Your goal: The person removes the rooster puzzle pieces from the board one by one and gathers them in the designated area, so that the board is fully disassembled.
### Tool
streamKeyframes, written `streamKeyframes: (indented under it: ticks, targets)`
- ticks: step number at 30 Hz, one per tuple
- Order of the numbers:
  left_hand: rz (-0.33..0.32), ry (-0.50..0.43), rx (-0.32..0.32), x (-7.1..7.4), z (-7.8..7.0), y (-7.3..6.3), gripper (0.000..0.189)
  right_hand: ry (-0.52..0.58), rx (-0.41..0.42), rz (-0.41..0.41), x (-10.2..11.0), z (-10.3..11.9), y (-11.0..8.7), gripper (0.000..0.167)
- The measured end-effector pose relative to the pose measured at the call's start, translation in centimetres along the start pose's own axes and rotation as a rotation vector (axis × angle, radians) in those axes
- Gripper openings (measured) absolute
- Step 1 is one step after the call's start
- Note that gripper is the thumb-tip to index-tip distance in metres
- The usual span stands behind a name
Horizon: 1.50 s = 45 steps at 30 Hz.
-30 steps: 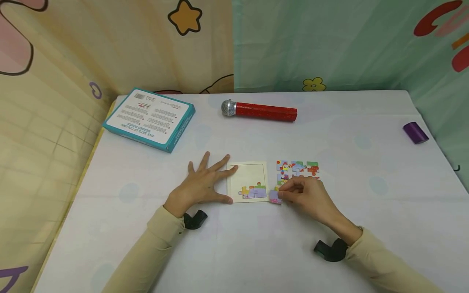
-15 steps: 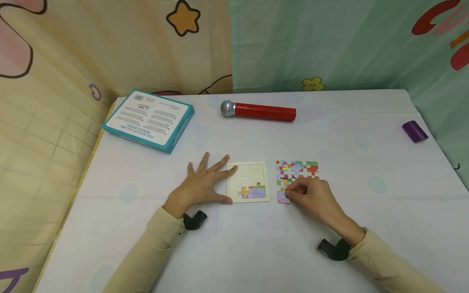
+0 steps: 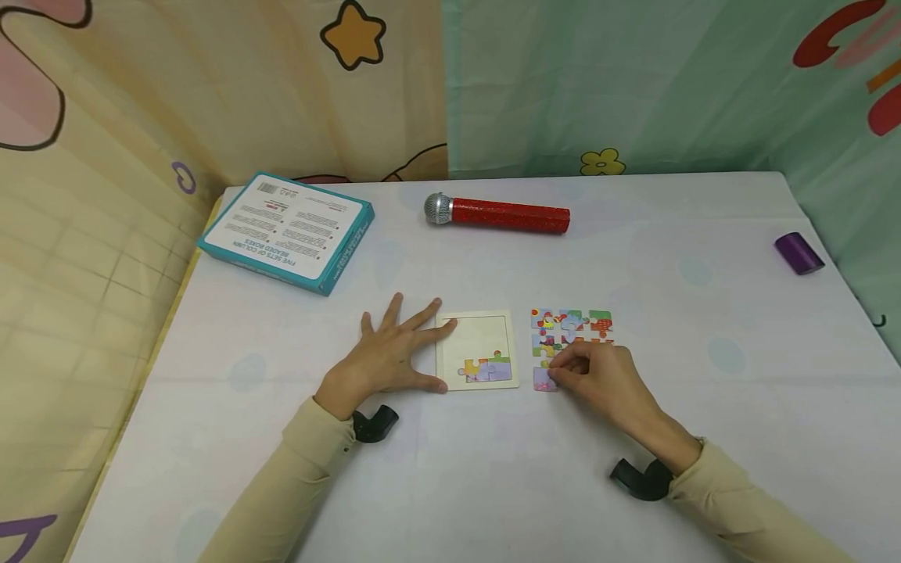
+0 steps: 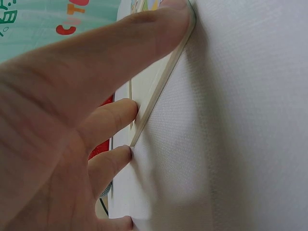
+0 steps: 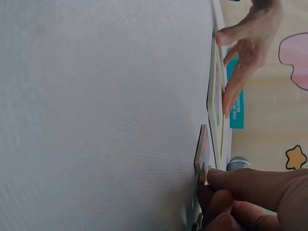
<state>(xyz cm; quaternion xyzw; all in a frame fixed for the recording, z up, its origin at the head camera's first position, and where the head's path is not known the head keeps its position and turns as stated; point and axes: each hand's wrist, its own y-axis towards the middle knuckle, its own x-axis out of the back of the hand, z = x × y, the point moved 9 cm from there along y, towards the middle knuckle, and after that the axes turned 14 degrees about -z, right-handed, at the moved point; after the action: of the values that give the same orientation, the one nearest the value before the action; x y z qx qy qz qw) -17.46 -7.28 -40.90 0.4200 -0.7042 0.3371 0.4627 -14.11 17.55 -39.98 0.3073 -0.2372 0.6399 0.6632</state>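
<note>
A square, cream puzzle board [image 3: 475, 336] lies flat on the table, with joined puzzle pieces [image 3: 493, 368] along its lower right inside. My left hand [image 3: 387, 356] is spread on its left side; thumb and a fingertip touch the rim, which also shows in the left wrist view under the thumb [image 4: 159, 31]. To the right of the board, my right hand [image 3: 598, 379] pinches a purple-pink puzzle piece [image 3: 542, 380] by its right edge, flat at table level. Loose pieces [image 3: 571, 320] lie in rows just beyond; my hand hides some of them.
At the back left lies a teal and white box [image 3: 285, 227]. A red microphone [image 3: 510, 215] with a silver head lies behind the board. Near the right edge is a purple cylinder [image 3: 798, 254]. Curtains [image 3: 605, 78] stand behind the white table [image 3: 450, 477].
My right hand has moved the purple-pink piece rightward, from beside the board's edge to the front of the loose rows, then stayed there. My left hand has not moved.
</note>
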Motion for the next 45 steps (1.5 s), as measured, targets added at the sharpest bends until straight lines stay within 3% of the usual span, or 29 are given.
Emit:
streamKeyframes:
  ticks: [6, 14, 19, 28, 45]
  targets:
    - [0.001, 0.001, -0.004, 0.1, -0.1, 0.0, 0.092, 0.023, 0.072, -0.025, -0.2, 1.4, 0.5, 0.008]
    - [-0.004, 0.007, -0.001, 0.0, -0.1, 0.0, 0.092, 0.078, 0.147, 0.059, -3.0, 4.5, 1.1, 0.019]
    - [-0.007, 0.011, -0.005, 0.1, 0.0, 0.0, 0.092, 0.062, 0.234, 0.098, -4.8, 6.5, 1.3, 0.024]
    - [0.002, 0.006, -0.006, 0.2, -0.1, 0.0, 0.091, -0.015, 0.276, 0.138, -6.2, 7.5, 1.4, 0.023]
    - [0.002, 0.019, -0.003, 0.1, 0.0, 0.0, 0.092, 0.007, 0.106, 0.180, -6.5, 6.7, 1.6, 0.014]
